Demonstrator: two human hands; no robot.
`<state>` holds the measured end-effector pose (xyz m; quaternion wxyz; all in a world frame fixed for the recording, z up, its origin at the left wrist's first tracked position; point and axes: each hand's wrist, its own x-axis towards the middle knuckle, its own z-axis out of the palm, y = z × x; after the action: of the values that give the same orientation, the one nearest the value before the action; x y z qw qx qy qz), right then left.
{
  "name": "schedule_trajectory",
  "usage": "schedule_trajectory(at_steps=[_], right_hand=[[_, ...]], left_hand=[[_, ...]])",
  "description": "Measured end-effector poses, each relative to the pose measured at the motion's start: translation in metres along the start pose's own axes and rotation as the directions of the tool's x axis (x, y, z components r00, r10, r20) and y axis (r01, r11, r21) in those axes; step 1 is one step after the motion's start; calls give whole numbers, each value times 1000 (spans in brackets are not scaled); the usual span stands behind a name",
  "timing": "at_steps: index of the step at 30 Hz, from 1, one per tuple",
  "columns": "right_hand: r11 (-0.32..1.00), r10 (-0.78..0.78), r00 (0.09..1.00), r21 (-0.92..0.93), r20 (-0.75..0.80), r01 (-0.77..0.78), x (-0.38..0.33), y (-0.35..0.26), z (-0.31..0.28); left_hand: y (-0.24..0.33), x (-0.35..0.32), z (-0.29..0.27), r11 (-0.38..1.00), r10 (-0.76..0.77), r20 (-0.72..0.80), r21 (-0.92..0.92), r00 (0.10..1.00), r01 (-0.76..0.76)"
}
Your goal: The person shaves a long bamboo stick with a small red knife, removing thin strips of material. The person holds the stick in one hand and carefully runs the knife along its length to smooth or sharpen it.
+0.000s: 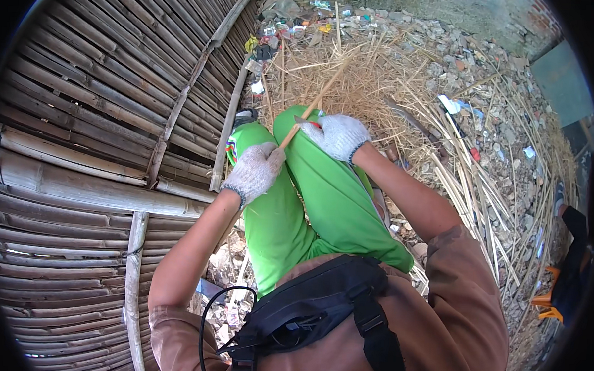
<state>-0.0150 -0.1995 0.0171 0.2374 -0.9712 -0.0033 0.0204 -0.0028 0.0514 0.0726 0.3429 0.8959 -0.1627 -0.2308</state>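
White knit gloves cover both of my hands. My left hand (254,171) is closed around the near end of a bamboo strip (323,92), which slants up and away over my green-trousered knees. In my right hand (339,137), closed, sits a small knife (300,120); a bit of red handle shows by the fingers, and the short blade lies at the strip. Most of the knife's handle is hidden by the glove. Pale shavings and straw-like fibres (361,75) cover the ground beyond my knees.
A bamboo slat wall (102,104) stands close on my left. Long split bamboo strips (472,186) lie on rubble to the right, near a dark stick (416,121). Litter (290,29) is scattered at the back. Part of another person (575,227) and an orange plastic object (547,299) show at the right edge.
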Motion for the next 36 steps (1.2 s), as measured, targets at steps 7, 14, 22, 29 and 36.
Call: schedule_trajectory(at_steps=[7,14,22,29,36], right_hand=[[999,52,999,11,16,-52,0,-3,-4],[996,88,996,19,-7,-88,2,6,-4],[994,104,994,-20,-41,-105,-6,-11,-10],[1000,26,1000,-10,-14,-26,-1,-1,-4],[999,-26,1000,-20,-16,25,3,-7,1]], left_hand=[[-19,-61,-13,986,132,-91,119,987,-120],[-50,-175,-26,942,197,-177,306,964,-137],[-80,-273,-22,947,76,-248,323,966,8],[-36,-186,-15,909,-170,80,-373,982,188],[7,-41,-15,846,-169,132,-489,977,212]])
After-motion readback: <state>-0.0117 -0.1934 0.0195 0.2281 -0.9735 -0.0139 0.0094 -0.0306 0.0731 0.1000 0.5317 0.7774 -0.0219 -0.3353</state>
